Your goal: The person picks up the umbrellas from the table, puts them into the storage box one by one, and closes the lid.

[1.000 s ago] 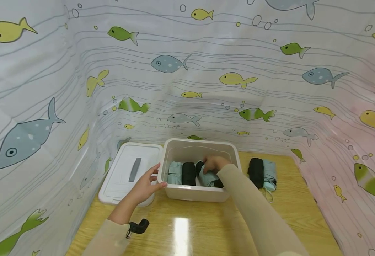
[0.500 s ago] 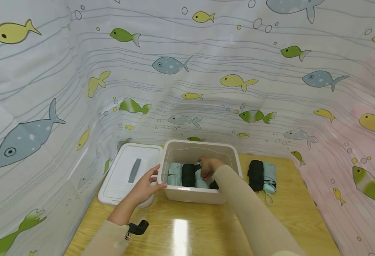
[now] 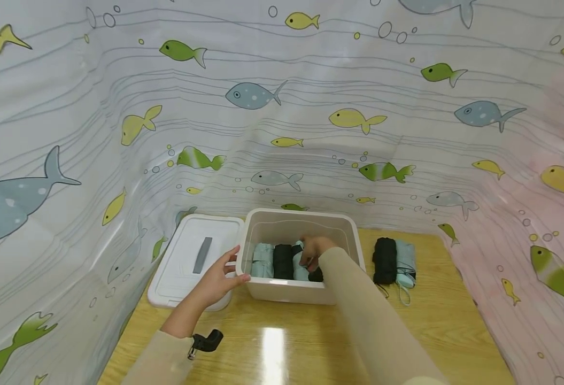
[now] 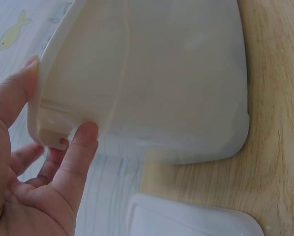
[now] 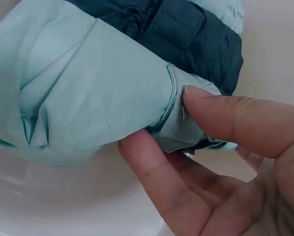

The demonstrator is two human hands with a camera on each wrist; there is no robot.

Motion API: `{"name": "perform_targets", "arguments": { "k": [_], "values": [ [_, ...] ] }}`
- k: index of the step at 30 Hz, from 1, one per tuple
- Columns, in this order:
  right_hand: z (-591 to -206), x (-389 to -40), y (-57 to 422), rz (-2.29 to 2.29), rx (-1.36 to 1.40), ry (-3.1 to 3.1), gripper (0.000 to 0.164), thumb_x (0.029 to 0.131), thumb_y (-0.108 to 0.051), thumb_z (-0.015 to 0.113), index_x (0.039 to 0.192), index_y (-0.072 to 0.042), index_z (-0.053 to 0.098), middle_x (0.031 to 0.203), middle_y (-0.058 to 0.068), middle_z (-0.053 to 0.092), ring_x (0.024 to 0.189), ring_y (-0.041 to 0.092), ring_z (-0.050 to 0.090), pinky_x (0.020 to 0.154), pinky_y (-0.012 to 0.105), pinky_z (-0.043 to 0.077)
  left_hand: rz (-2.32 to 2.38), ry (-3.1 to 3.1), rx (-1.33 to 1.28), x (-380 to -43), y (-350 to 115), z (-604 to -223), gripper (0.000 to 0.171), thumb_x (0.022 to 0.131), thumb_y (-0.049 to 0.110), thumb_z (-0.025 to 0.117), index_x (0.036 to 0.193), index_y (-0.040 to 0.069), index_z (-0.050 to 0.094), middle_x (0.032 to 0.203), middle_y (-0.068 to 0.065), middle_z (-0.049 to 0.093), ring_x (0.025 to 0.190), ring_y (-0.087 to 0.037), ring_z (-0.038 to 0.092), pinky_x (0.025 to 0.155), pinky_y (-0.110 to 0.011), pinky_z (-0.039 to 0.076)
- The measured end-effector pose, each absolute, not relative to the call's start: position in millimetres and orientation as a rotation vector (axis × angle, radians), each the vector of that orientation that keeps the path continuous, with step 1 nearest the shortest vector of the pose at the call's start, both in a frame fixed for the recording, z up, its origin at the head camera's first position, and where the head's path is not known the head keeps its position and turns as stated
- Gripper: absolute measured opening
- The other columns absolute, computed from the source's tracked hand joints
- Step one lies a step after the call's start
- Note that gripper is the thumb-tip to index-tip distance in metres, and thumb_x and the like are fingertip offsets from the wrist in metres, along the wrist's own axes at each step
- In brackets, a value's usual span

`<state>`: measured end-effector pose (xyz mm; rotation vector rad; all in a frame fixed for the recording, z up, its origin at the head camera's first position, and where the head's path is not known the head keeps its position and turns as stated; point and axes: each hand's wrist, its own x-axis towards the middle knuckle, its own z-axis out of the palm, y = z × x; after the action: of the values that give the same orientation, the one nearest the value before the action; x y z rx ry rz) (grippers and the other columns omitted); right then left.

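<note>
— Facing a fish-print sheet [image 3: 243, 128], hanging in folds behind and on both sides of a wooden table [image 3: 243, 342]. Catching bright glare on the near side.

— And doing what there?

— Seemingly settling a pale blue bundle [image 5: 98, 93] into a row inside a cream box [image 3: 282, 291], just right of a dark bundle [image 3: 283, 262].

— Holding on how?

— Pinching one end between thumb and forefinger of the right hand [image 3: 314, 248], parting the fingertips only by the thickness of the cloth. Gripping the box's near left corner with the left hand [image 3: 216, 280], straddling the rim.

— Calling for what next?

— Probably for nudging the bundle straight, steadying the box, then loosening the pinch without dragging the cloth.

— Seeing anything else around?

— Noticing a white lid [image 3: 180, 267] lying just left of the box, and on the right, a black roll [image 3: 385, 261] lying against a pale roll [image 3: 406, 262].
</note>
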<state>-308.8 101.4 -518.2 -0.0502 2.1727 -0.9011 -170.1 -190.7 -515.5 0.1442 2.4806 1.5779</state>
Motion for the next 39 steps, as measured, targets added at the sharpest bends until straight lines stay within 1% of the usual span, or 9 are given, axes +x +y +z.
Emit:
{"name": "perform_targets", "arguments": {
  "k": [6,10,13,17,22,25,30,34,39],
  "values": [
    [-522.6,-311.7,99.1,-0.891,-0.003,2.206,0.087,0.085,0.003,0.075,0.157,-0.011,0.029,0.096,0.017,0.065,0.077,0.033,0.072,0.073,0.039,0.06,1.581,2.476,0.146,-170.1,-190.3,-515.4,0.089,0.09,0.03,0.078,0.16,0.017,0.025,0.148,-0.02,0.042,0.132,-0.042,0.049,0.098,-0.052,0.05],
    [-525.6,-314.2,95.9,-0.87,0.027,2.24,0.087,0.083,0.002,0.078,0.155,-0.011,0.031,0.094,0.017,0.065,0.069,0.029,0.07,0.065,0.036,0.059,1.588,2.471,0.154,-170.9,-190.9,-514.5,0.091,0.088,0.034,0.079,0.16,0.016,0.025,0.148,-0.02,0.042,0.132,-0.041,0.049,0.098,-0.052,0.05],
    [-525.3,-314.0,93.5,-0.861,0.034,2.256,0.086,0.082,0.003,0.078,0.154,-0.01,0.032,0.094,0.017,0.064,0.071,0.029,0.071,0.065,0.036,0.059,1.588,2.469,0.16,-171.5,-191.3,-513.8,0.092,0.088,0.036,0.079,0.16,0.016,0.025,0.148,-0.021,0.042,0.132,-0.041,0.049,0.098,-0.052,0.049],
    [-520.6,-309.4,92.0,-0.86,0.035,2.274,0.084,0.084,0.004,0.077,0.154,-0.007,0.032,0.097,0.019,0.063,0.076,0.031,0.072,0.067,0.036,0.06,1.596,2.459,0.171,-172.0,-191.1,-513.7,0.09,0.09,0.031,0.078,0.16,0.015,0.024,0.148,-0.021,0.041,0.133,-0.042,0.048,0.098,-0.052,0.05],
    [-516.7,-306.8,91.7,-0.848,0.046,2.283,0.078,0.084,0.001,0.078,0.149,-0.005,0.035,0.096,0.019,0.063,0.077,0.033,0.073,0.066,0.035,0.06,1.594,2.466,0.171,-171.8,-191.0,-514.5,0.09,0.09,0.029,0.078,0.16,0.015,0.024,0.148,-0.022,0.041,0.133,-0.043,0.048,0.098,-0.053,0.049],
    [-518.8,-309.2,92.3,-0.837,0.053,2.28,0.078,0.083,-0.001,0.08,0.148,-0.007,0.037,0.094,0.017,0.063,0.078,0.034,0.073,0.064,0.035,0.059,1.599,2.462,0.175,-171.6,-191.4,-515.2,0.09,0.09,0.03,0.078,0.16,0.015,0.023,0.148,-0.022,0.04,0.132,-0.043,0.048,0.098,-0.052,0.05],
    [-521.1,-310.7,93.7,-0.877,0.063,2.252,0.08,0.085,-0.002,0.079,0.151,-0.012,0.035,0.099,0.017,0.062,0.083,0.036,0.073,0.071,0.039,0.059,1.604,2.467,0.183,-171.5,-192.1,-515.8,0.094,0.088,0.036,0.079,0.16,0.015,0.023,0.147,-0.022,0.042,0.132,-0.042,0.049,0.097,-0.051,0.05],
    [-522.5,-310.8,94.9,-0.909,0.049,2.235,0.081,0.086,-0.001,0.077,0.152,-0.013,0.032,0.104,0.019,0.06,0.086,0.037,0.072,0.076,0.042,0.059,1.603,2.471,0.185,-171.1,-192.0,-516.1,0.091,0.09,0.031,0.078,0.16,0.014,0.023,0.147,-0.021,0.042,0.132,-0.042,0.049,0.097,-0.051,0.05],
    [-521.7,-309.4,96.3,-0.922,0.048,2.224,0.082,0.087,-0.001,0.076,0.153,-0.013,0.03,0.107,0.019,0.058,0.087,0.037,0.071,0.077,0.042,0.059,1.597,2.476,0.188,-171.0,-191.5,-516.3,0.09,0.09,0.028,0.077,0.16,0.014,0.023,0.147,-0.021,0.042,0.132,-0.042,0.049,0.098,-0.051,0.05]
  ]
}}
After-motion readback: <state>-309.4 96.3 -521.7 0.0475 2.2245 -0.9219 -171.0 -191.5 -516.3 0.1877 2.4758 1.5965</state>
